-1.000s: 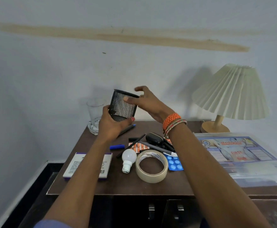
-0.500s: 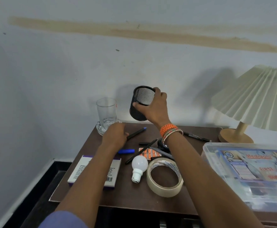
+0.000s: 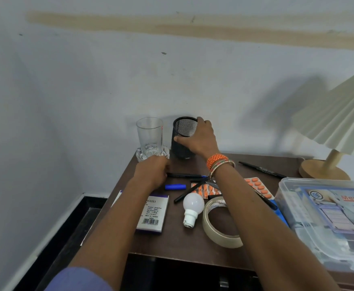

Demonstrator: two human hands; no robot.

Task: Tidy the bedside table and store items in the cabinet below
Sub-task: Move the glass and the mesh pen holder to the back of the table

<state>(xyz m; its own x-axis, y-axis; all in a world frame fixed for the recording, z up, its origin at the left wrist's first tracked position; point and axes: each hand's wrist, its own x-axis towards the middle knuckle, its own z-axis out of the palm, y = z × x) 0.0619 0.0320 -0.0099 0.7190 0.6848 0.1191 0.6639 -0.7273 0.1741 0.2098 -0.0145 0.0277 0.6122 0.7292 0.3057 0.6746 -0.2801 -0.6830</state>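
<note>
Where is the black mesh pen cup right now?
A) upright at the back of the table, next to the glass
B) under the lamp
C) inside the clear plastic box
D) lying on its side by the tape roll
A: the pen cup stands upright at the table's back edge beside the glass, with the right hand gripping its rim.

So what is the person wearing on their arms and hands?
The right hand has no glove or ring that shows. Its wrist wears a thick orange braided band and, beside it, a few thin bangles in gold, red and green. The left hand and forearm are bare, with a blue-purple sleeve covering the upper arm near the bottom edge.
</note>
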